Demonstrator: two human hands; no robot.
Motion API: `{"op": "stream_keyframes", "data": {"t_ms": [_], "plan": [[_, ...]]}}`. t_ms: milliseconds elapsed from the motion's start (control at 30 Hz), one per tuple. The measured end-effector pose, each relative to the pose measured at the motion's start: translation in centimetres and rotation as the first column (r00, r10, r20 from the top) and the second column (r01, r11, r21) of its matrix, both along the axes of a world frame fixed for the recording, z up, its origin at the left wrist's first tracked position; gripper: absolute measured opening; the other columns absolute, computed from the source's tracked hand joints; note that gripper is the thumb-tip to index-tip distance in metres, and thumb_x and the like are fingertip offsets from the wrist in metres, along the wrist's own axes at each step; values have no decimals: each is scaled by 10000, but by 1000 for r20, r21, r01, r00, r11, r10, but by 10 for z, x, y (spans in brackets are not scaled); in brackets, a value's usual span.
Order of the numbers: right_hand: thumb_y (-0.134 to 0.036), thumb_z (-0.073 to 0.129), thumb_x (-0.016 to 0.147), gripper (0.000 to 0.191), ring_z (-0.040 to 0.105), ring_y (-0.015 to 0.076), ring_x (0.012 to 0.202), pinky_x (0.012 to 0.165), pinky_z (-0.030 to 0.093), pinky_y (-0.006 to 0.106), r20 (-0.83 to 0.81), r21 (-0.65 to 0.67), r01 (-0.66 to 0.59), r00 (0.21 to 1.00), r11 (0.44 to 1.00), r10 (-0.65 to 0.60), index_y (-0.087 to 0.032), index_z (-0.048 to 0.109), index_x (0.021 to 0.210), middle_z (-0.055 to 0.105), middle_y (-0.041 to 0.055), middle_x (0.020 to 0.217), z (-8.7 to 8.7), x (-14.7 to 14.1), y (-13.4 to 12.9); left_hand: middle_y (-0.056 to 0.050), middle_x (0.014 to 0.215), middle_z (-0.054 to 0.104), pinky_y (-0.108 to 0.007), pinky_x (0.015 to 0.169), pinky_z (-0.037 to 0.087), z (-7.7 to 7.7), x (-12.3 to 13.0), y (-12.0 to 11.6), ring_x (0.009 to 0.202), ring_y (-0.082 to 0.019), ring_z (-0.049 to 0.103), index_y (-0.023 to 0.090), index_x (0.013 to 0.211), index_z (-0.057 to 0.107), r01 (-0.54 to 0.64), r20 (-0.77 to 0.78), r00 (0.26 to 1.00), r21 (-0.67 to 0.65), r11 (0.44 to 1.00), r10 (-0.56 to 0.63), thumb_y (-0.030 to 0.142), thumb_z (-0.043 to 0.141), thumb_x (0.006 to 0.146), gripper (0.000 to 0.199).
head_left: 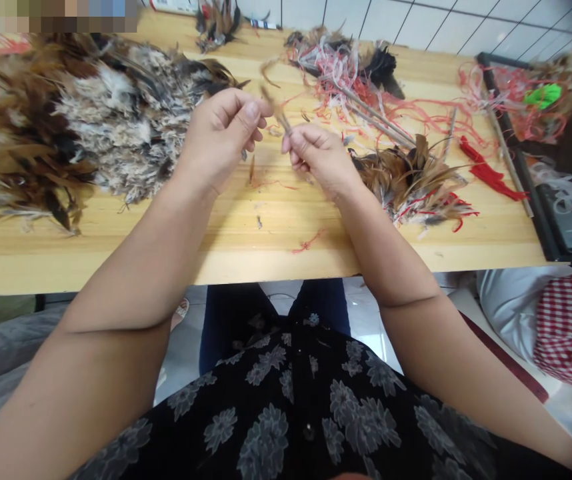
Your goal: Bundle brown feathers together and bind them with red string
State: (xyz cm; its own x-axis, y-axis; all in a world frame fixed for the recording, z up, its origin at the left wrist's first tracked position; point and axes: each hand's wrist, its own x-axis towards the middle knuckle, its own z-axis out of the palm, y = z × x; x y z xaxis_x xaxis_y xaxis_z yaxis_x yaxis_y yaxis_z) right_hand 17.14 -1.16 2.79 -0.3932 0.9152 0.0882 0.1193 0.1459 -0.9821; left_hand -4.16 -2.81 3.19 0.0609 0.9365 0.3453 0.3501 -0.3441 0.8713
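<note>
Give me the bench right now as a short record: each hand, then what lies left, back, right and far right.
Left hand: fingers curled, near the held feathers; contact unclear
Right hand: pinches slim brown feathers
Left: large feather pile, brown and pale
Back: pink and white strings, tangled
Right: smaller feather bundle, red strips
Far right: black-edged tray with bright green item

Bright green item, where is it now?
In the head view, the bright green item is at the far right, inside the black-edged tray, beside tangled pink strands.
</note>
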Motion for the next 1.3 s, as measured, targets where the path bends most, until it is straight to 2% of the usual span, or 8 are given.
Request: {"op": "stream_keyframes", "data": {"t_ms": [133,233,433,733,867,1000,1100,1300], "plan": [[-837,760,968,583,429,159,722,685,437,342,-173,-46,141,974,989,-147,-292,554,938,508,-8,832,6,18,14,-37,1130,857,-596,928,557,-2,1,-1,1114,-380,715,397,1301,833,16,-210,977,-6,1000,-17,819,623,1035,541],[-929,756,856,624,417,206,735,667,437,384,-158,-37,219,962,975,-222,-338,582,957,520,16,822,12,29,22,-64,1149,860,-587,994,597,-3,7,2,1098,-363,744,339,1118,857,93,-356,932,43,995,-72,618,670,1014,351],[-1078,678,714,776,320,220,726,690,343,405,-162,0,214,964,977,-211,-354,605,986,420,13,821,10,34,27,-98,1089,787,-533,1030,611,-7,41,26,1139,-384,767,322,1106,906,325,-640,740,68,943,-209,283,706,986,236],[-1046,789,700,721,338,205,669,633,313,410,-256,-77,253,930,964,-264,-371,642,908,446,-10,736,0,39,42,-128,1060,760,-547,989,584,-32,68,60,1164,-420,744,284,926,833,324,-750,627,6,946,-210,268,677,928,156],[-1025,772,883,742,368,134,671,615,342,365,-236,-86,264,931,961,-277,-298,658,980,461,-49,696,-9,36,48,-76,987,783,-543,973,571,-18,44,48,1039,-354,712,322,899,734,252,-591,783,17,968,-193,391,732,935,78],[-454,794,1134,271,421,141,667,674,453,327,-225,-45,284,931,958,-287,-261,762,946,457,-43,698,-1,19,32,18,850,744,-457,822,562,-10,18,35,832,-253,602,350,931,684,96,-72,993,-9,995,-97,630,921,864,373],[-149,665,1170,364,451,97,685,755,493,238,-142,-92,294,942,951,-305,-189,714,811,426,-62,646,7,1,13,16,813,709,-415,740,559,-19,5,35,842,-256,654,359,983,705,59,296,954,-30,998,-48,714,1061,785,540],[-548,846,1077,449,616,107,801,805,535,238,-113,58,174,980,983,-167,-179,765,834,675,-16,794,-18,-16,3,18,808,684,-375,713,610,-38,3,33,833,-239,744,298,989,674,131,434,894,-12,991,-113,506,1135,875,519]]}}
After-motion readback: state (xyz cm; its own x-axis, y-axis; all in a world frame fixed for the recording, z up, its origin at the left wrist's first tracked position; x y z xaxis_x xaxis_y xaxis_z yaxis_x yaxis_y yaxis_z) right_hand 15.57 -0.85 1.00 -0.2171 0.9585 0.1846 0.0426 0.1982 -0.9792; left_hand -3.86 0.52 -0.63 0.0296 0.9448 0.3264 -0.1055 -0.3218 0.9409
